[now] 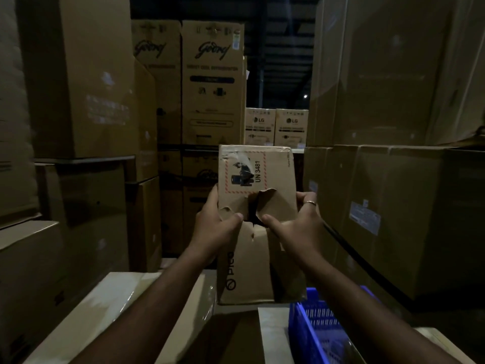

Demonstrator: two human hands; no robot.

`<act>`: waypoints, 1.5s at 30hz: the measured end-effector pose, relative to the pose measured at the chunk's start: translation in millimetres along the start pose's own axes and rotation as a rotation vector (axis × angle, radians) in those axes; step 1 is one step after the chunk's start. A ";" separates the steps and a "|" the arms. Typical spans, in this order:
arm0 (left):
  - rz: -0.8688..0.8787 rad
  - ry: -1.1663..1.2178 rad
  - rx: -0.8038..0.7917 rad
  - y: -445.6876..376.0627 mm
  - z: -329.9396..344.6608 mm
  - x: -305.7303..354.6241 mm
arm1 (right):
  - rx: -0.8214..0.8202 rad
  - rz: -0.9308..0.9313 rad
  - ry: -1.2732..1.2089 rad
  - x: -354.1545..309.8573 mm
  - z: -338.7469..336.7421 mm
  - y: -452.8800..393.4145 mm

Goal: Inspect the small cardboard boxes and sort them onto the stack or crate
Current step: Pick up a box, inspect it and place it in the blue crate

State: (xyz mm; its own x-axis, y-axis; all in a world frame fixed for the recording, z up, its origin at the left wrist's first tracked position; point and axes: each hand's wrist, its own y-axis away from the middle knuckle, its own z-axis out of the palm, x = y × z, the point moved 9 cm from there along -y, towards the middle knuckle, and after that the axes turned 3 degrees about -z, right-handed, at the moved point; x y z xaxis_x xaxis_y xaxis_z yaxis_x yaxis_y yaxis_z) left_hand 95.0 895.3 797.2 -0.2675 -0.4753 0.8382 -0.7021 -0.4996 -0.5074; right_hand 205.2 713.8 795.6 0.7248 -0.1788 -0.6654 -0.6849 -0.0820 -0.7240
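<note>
I hold the box [258, 179] upright between both hands, long axis vertical. My left hand [212, 227] and right hand [299, 224] grip its sides, thumbs at the torn face. The crate [320, 327] lies below, nearer my right.

Two hands, the left [210, 227] and the right [296, 224], together hold one small box [258, 179] with a torn hole in its face; one ring [310, 203] on the right. One blue crate [320, 327] below. Two Godrej cartons [212, 82] and two LG cartons [291, 126] behind; the plain cartons around are too dark to count
</note>
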 end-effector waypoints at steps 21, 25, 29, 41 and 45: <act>-0.252 0.140 -0.105 46.4 -6.0 -0.1 | -0.251 0.090 0.108 -18.7 -28.6 32.5; -0.248 0.134 -0.088 58.3 -7.8 10.5 | -0.265 0.108 0.116 -26.5 -42.6 42.7; -0.267 0.140 -0.112 57.2 -0.8 17.3 | -0.268 0.138 0.161 -27.9 -48.6 40.8; -0.167 0.494 -0.027 59.0 4.3 43.9 | 0.025 0.175 -0.131 -22.2 -99.9 37.5; -0.177 0.443 0.036 45.0 -5.4 30.7 | 0.288 0.325 -0.401 13.6 -136.8 32.0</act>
State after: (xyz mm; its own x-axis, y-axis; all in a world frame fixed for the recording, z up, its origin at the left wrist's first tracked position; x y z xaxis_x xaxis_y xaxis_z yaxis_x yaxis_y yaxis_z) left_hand 51.6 862.2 801.2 -0.4067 -0.0301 0.9131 -0.7410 -0.5738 -0.3489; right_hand 182.9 574.6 788.3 0.4910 0.2387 -0.8378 -0.8694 0.1949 -0.4540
